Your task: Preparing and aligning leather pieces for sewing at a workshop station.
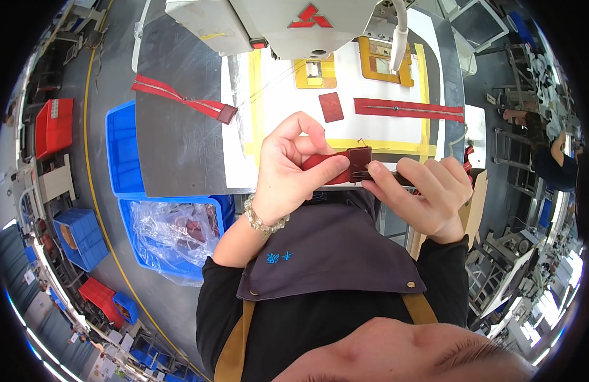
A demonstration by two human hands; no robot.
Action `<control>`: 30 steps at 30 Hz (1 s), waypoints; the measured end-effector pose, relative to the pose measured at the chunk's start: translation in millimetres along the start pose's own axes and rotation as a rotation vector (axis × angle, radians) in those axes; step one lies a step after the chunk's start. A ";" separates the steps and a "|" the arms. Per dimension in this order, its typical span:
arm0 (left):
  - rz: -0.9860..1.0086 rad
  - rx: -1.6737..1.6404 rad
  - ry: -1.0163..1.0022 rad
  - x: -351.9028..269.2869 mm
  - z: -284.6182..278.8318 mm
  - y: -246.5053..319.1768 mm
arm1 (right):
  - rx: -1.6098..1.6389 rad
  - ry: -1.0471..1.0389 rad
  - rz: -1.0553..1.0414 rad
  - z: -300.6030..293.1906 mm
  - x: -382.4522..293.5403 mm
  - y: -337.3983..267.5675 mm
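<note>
My left hand (294,162) pinches a red zipper tape (339,177) close to its end, between thumb and fingers. A dark red leather tab (360,160) covers that end, with short loose threads sticking up from its top edge. In my right hand (423,191) is a slim dark tool, probably thread snips (361,175), its metal tip against the tab's lower part. Most of the tool is hidden by my fingers. Beyond my hands a separate leather piece (331,107) lies flat on the white sheet (280,119).
A Mitsubishi sewing machine head (294,24) overhangs the table. One zipper (409,110) lies right, another with a leather tab (184,99) left. Yellow clamp frames (316,71) sit under the machine. Blue bins (122,148) stand at the left, one holding plastic bags (175,234).
</note>
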State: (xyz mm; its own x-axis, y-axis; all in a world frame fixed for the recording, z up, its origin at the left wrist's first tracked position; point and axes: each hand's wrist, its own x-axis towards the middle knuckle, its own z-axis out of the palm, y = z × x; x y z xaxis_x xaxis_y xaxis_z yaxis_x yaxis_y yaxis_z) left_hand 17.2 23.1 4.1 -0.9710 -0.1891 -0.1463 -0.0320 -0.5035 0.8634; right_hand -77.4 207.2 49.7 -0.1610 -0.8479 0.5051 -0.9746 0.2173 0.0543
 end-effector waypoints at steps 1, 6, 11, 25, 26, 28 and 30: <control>-0.009 -0.012 0.000 -0.4 -0.3 -1.1 | -0.014 -0.005 -0.007 -0.3 0.0 -0.3; -0.022 -0.053 0.013 -0.1 0.2 -3.5 | -0.003 -0.006 -0.005 0.4 -0.1 -0.5; -0.120 -0.058 -0.001 2.6 -5.2 -7.7 | 0.019 0.017 0.006 5.3 -2.9 -0.7; -0.101 -0.149 0.036 2.7 -4.7 -18.7 | 0.082 0.089 0.120 16.2 -12.6 -7.1; -0.098 -0.158 0.032 3.0 -4.5 -18.2 | 0.080 0.089 0.122 16.2 -12.2 -7.3; -0.089 -0.128 0.045 2.8 -3.5 -17.3 | 0.100 0.092 0.156 16.6 -11.4 -7.4; -0.080 -0.099 0.060 0.5 -1.5 -16.4 | 0.095 0.090 0.177 15.4 -8.9 -7.5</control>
State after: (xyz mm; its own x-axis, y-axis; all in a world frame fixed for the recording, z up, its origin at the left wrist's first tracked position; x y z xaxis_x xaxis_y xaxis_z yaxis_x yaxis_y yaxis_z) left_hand 17.7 30.0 -10.9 -0.9503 -0.1940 -0.2437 -0.0820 -0.5991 0.7965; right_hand -71.0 205.6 31.6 -0.3204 -0.7528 0.5750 -0.9434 0.3086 -0.1217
